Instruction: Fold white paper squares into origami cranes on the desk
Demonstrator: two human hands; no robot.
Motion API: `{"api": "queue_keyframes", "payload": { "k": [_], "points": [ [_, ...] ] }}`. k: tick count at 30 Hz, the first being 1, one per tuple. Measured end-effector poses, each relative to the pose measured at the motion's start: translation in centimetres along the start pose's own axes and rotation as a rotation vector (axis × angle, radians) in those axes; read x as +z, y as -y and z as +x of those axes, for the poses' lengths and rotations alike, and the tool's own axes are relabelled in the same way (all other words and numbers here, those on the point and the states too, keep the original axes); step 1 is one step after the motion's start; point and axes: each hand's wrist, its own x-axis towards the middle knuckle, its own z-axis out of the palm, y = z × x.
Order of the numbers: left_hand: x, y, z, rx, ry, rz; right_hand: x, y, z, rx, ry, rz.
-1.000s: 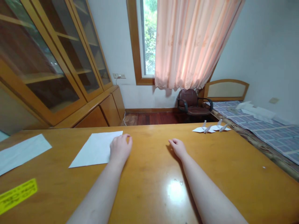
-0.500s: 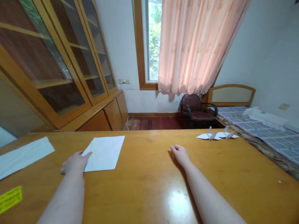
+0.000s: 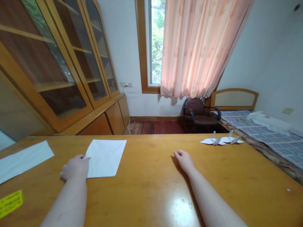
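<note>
My left hand [image 3: 75,168] is at the left edge of a white sheet of paper [image 3: 107,157], its thumb and forefinger closed at that edge. The sheet lies on the wooden table [image 3: 139,189], and its far left corner looks slightly curved. My right hand [image 3: 185,160] rests on the table well to the right of the sheet. Its fingers are curled in, with nothing visible in them. Beyond it, near the far right edge, stand two folded white paper cranes [image 3: 214,141] with pointed wings, close together.
Another white paper piece [image 3: 26,160] lies at the left. A yellow label with dark writing [image 3: 10,203] is at the near left. Past the table are a glass-door cabinet [image 3: 94,107], a dark red armchair [image 3: 201,116] and a bed [image 3: 265,126].
My left hand has shifted slightly left and nearer, and the sheet's left edge has changed shape. My right hand stays curled in about the same place. The view has tilted slightly upward.
</note>
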Motion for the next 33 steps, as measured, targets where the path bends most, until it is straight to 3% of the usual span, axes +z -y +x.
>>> {"api": "queue_keyframes", "payload": {
  "k": [12,18,22,24,28,33],
  "points": [
    [-0.3,0.6,0.2,-0.012,-0.003,-0.051,0.1,-0.2,0.0,-0.001,-0.014,0.009],
    [-0.5,0.4,-0.2,-0.020,-0.114,-0.069,0.0,-0.1,0.0,-0.001,-0.008,0.007],
    [-0.3,0.6,-0.6,-0.041,-0.166,-0.213,0.0,0.0,0.0,0.015,0.004,-0.021],
    [-0.2,0.5,-0.9,-0.057,-0.243,-0.290,0.0,0.0,0.0,0.018,0.008,-0.030],
    [0.3,-0.7,-1.5,-0.048,-0.591,-0.487,0.0,0.1,-0.1,0.008,0.012,-0.034],
    [1.0,-2.7,-3.0,0.211,-0.731,-0.652,-0.1,0.0,-0.1,0.007,0.014,-0.054]
  ]
}}
